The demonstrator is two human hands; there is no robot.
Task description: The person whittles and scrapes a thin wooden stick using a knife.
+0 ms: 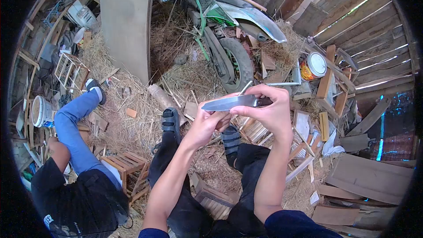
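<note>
My right hand [269, 108] grips a knife [229, 103] by its dark handle, and the broad grey blade points left. The blade lies across the top of my left hand [206, 122], whose fingers are curled closed. A thin pale stick [246, 87] juts up behind the knife near the handle. Its lower part is hidden by the blade, and it lines up with my left fingers, which seem to hold it. Both hands are raised in front of me, above my sandalled feet.
A person [83, 180] sits at my left beside a slatted wooden crate [128, 167]. A motorbike [229, 31] stands ahead, with a tall board [125, 26] to its left. A paint bucket [313, 66] and loose planks [370, 176] lie right. Straw and wood scraps cover the ground.
</note>
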